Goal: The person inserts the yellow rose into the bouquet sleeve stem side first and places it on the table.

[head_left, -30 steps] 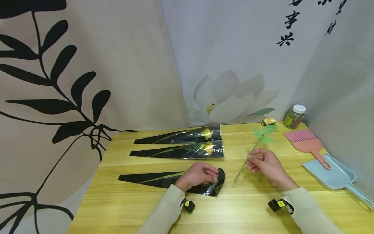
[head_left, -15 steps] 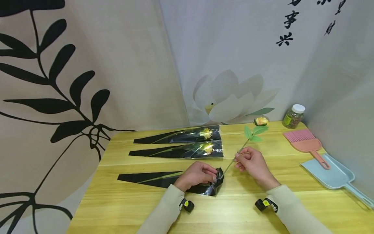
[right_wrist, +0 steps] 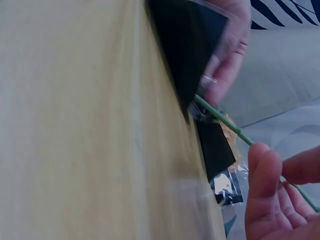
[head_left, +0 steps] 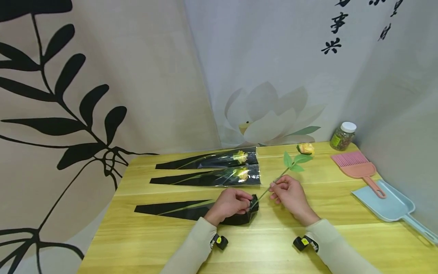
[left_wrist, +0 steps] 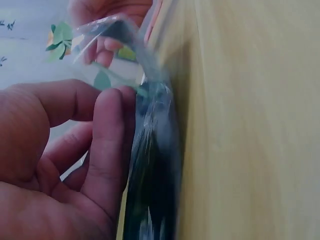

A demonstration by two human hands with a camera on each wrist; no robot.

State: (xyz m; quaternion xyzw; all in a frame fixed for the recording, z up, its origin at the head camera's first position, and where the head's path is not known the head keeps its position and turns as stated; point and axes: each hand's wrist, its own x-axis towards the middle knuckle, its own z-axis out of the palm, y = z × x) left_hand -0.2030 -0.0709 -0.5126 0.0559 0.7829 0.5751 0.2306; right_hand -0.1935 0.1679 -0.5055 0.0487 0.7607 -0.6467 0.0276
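Note:
My right hand (head_left: 291,196) pinches the green stem of a yellow-orange rose (head_left: 305,148), its bloom and leaves up at the far right. The stem slants down to the left, and its lower end is at the mouth of a black and clear flower sleeve (head_left: 171,208). With fingers and thumb, my left hand (head_left: 230,205) grips that sleeve at its wide end, covering part of it. Clear film of the sleeve (left_wrist: 150,115) bulges open beside the left fingers. In the right wrist view the stem (right_wrist: 225,120) meets the film close to the left fingertips.
Behind lie two sleeves with yellow flowers inside, a far wrapped flower (head_left: 241,156) and a nearer wrapped flower (head_left: 243,174). To the right are a pink brush (head_left: 362,169), a blue dustpan (head_left: 386,203) and a lidded jar (head_left: 343,136). Cloth hangings (head_left: 164,76) bound the wooden table (head_left: 267,247).
My right hand has moved left with the rose, bringing the stem's lower end to the sleeve's mouth. My left hand has kept its grip, and the sleeve has shifted slightly left.

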